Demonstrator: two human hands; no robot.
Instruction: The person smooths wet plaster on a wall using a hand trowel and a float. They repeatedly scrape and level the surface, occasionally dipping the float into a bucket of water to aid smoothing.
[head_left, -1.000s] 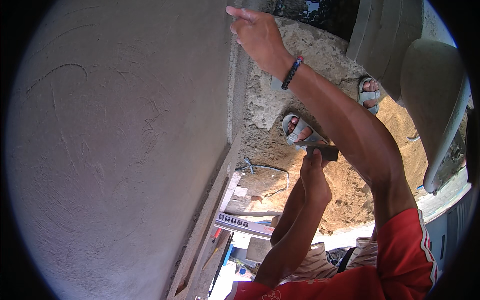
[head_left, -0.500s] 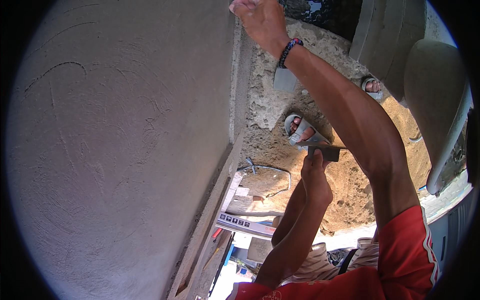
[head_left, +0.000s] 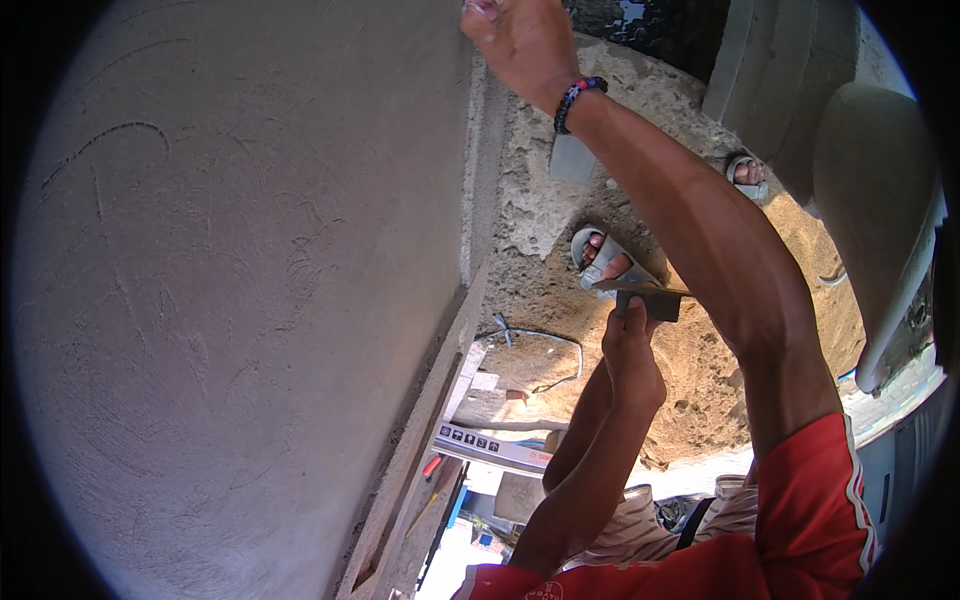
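Observation:
My left hand [head_left: 630, 340] is closed around a dark grey, flat-faced block [head_left: 651, 302] with a thin plate-like edge, held low in front of my body; its exact kind is unclear. My right arm stretches up and forward, a dark braided bracelet [head_left: 577, 100] at the wrist. At the top edge of the picture, my right hand [head_left: 525, 50] has its fingers curled in beside the edge of a grey plastered wall [head_left: 250, 280]. The fingertips are partly cut off, so whatever they hold is hidden. Curved scratches and trowel marks cover the wall's surface.
My sandalled feet [head_left: 605, 258] stand on rough concrete and sandy ground [head_left: 700, 385]. A bent grey strap [head_left: 545, 336] lies near the wall's base. A long printed white box [head_left: 490, 447] is lower down. On the right rises a curved grey concrete form [head_left: 870, 200]; dark water [head_left: 650, 30] shows at the top.
My right hand and forearm have shifted very slightly lower in the picture, along with a small shift of the view. My left hand keeps its hold on the block.

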